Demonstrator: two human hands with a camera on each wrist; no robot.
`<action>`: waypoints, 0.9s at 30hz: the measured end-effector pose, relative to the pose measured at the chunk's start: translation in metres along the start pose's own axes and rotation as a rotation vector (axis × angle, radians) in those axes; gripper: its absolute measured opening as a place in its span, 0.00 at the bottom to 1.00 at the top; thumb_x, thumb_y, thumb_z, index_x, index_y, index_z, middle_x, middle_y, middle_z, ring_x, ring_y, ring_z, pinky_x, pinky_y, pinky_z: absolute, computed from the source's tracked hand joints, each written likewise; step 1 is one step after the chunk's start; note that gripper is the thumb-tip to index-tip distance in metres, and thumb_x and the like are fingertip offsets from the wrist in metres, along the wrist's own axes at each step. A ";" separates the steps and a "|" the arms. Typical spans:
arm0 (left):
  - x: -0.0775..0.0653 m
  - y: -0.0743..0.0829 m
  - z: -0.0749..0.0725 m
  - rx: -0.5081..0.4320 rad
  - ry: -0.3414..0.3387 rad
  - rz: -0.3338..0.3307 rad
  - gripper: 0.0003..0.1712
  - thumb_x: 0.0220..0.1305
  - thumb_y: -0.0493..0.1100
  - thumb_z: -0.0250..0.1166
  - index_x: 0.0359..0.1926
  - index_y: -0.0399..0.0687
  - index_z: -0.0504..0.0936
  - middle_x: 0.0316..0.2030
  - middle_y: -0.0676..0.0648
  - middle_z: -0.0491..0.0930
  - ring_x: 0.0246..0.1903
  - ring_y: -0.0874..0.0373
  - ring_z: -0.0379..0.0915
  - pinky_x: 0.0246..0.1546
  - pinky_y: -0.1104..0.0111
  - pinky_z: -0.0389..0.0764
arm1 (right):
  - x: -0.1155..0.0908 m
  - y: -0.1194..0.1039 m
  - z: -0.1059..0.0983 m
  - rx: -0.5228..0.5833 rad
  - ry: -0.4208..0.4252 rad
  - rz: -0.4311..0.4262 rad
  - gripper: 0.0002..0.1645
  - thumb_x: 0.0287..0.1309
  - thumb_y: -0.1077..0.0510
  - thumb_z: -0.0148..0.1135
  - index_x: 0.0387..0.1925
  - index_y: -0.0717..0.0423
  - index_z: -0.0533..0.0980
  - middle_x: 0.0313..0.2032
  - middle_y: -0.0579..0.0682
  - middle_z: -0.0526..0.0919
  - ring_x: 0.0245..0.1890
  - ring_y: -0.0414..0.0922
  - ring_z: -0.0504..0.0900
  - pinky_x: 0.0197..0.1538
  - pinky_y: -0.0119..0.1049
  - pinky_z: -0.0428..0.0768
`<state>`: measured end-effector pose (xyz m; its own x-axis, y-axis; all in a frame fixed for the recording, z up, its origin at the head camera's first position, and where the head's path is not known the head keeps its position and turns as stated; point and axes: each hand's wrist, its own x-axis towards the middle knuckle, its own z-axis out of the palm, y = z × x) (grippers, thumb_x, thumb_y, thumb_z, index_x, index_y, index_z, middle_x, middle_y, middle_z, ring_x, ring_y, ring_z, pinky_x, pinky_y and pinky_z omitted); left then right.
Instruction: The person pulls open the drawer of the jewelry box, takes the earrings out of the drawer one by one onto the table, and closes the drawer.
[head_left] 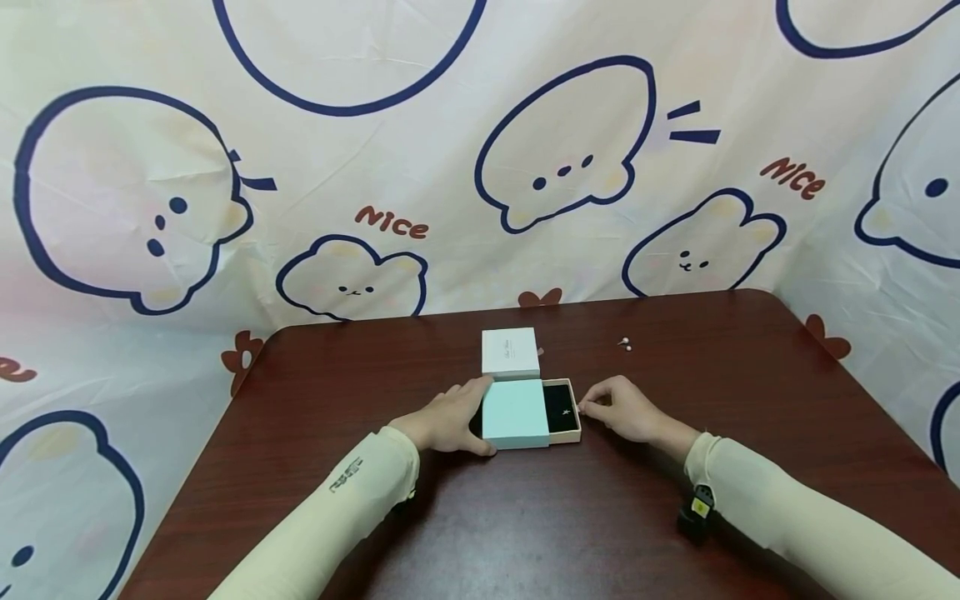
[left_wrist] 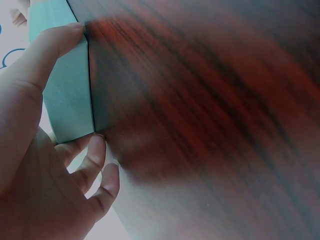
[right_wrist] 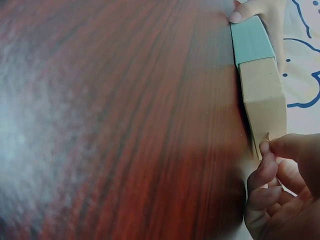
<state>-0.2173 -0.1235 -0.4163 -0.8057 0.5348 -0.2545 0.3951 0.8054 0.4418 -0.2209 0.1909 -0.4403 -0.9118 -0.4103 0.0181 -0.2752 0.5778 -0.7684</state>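
Note:
A flat pale-blue box sleeve (head_left: pixel 515 414) lies on the table, with a cream drawer (right_wrist: pixel 262 87) partly out of its right side. Black lining (head_left: pixel 557 402) shows inside the drawer, and a tiny shiny piece (head_left: pixel 566 412) sits on it. My left hand (head_left: pixel 448 419) grips the sleeve's left end, thumb along the near side and fingers round the far corner. At the drawer's right end, my right hand (head_left: pixel 628 410) pinches a small pull tab (right_wrist: pixel 268 136) between thumb and index finger. Most of the tab is hidden by the fingertips.
Right behind the sleeve lies a white square box lid (head_left: pixel 510 352) with small printed lettering. Two little white-beaded pieces like earrings (head_left: pixel 624 342) lie farther back to the right. A patterned cloth (head_left: pixel 450 167) hangs behind the dark wooden table (head_left: pixel 360 375).

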 end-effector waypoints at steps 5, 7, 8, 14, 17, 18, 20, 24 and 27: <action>0.000 0.000 -0.001 0.001 -0.001 0.006 0.65 0.56 0.58 0.76 0.81 0.46 0.43 0.80 0.42 0.51 0.77 0.41 0.51 0.74 0.44 0.57 | -0.001 0.000 -0.002 0.005 0.001 0.007 0.09 0.66 0.63 0.62 0.34 0.62 0.86 0.31 0.53 0.85 0.20 0.37 0.73 0.26 0.30 0.74; 0.000 0.000 -0.001 0.001 0.003 0.012 0.65 0.56 0.58 0.76 0.81 0.45 0.44 0.79 0.42 0.51 0.76 0.40 0.52 0.74 0.43 0.58 | -0.001 0.001 -0.003 0.007 0.000 0.011 0.09 0.67 0.63 0.62 0.34 0.62 0.86 0.31 0.52 0.85 0.20 0.37 0.72 0.26 0.30 0.74; 0.000 0.000 -0.001 0.002 0.004 0.012 0.65 0.56 0.58 0.76 0.81 0.45 0.44 0.79 0.42 0.51 0.76 0.40 0.52 0.73 0.43 0.58 | -0.001 0.001 -0.003 0.007 0.000 0.011 0.09 0.67 0.63 0.62 0.34 0.62 0.86 0.30 0.52 0.85 0.20 0.37 0.72 0.26 0.30 0.74; 0.001 -0.001 -0.001 -0.005 0.010 0.017 0.65 0.56 0.58 0.76 0.81 0.45 0.44 0.79 0.41 0.52 0.76 0.39 0.52 0.73 0.43 0.58 | -0.001 0.003 -0.003 0.007 0.008 0.009 0.09 0.66 0.63 0.62 0.34 0.61 0.86 0.30 0.52 0.85 0.19 0.37 0.72 0.25 0.30 0.73; 0.001 -0.001 -0.001 -0.004 0.008 0.016 0.65 0.56 0.58 0.76 0.81 0.45 0.44 0.79 0.41 0.53 0.76 0.40 0.53 0.73 0.43 0.58 | -0.001 0.004 -0.003 0.001 0.013 0.008 0.09 0.66 0.63 0.62 0.34 0.61 0.86 0.31 0.53 0.85 0.19 0.37 0.72 0.25 0.30 0.73; 0.000 -0.001 0.000 -0.004 0.009 0.016 0.65 0.56 0.58 0.76 0.81 0.45 0.45 0.79 0.41 0.53 0.76 0.40 0.53 0.73 0.43 0.58 | -0.001 0.005 -0.004 -0.002 0.014 0.009 0.09 0.66 0.63 0.62 0.34 0.61 0.86 0.31 0.53 0.85 0.19 0.37 0.72 0.25 0.30 0.73; 0.000 -0.001 0.000 -0.004 0.010 0.016 0.65 0.56 0.58 0.76 0.81 0.45 0.45 0.79 0.41 0.53 0.76 0.40 0.54 0.73 0.43 0.58 | -0.002 0.005 -0.004 -0.004 0.012 0.014 0.09 0.66 0.63 0.62 0.34 0.61 0.86 0.31 0.53 0.85 0.19 0.37 0.72 0.25 0.30 0.73; 0.000 -0.001 -0.001 -0.008 0.011 0.016 0.65 0.55 0.58 0.76 0.81 0.44 0.45 0.79 0.41 0.53 0.76 0.39 0.53 0.73 0.43 0.58 | -0.003 0.005 -0.005 -0.006 0.008 0.023 0.09 0.66 0.63 0.62 0.35 0.61 0.86 0.31 0.53 0.85 0.19 0.37 0.72 0.25 0.30 0.73; 0.000 0.000 -0.001 -0.008 0.006 0.011 0.65 0.56 0.58 0.76 0.81 0.45 0.45 0.79 0.41 0.52 0.77 0.39 0.51 0.74 0.43 0.57 | -0.003 0.006 -0.006 -0.006 0.007 0.019 0.09 0.66 0.63 0.62 0.35 0.61 0.86 0.31 0.53 0.85 0.19 0.37 0.72 0.25 0.30 0.73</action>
<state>-0.2176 -0.1236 -0.4153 -0.8041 0.5420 -0.2442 0.4006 0.7975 0.4512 -0.2213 0.1998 -0.4408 -0.9190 -0.3943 0.0078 -0.2595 0.5897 -0.7648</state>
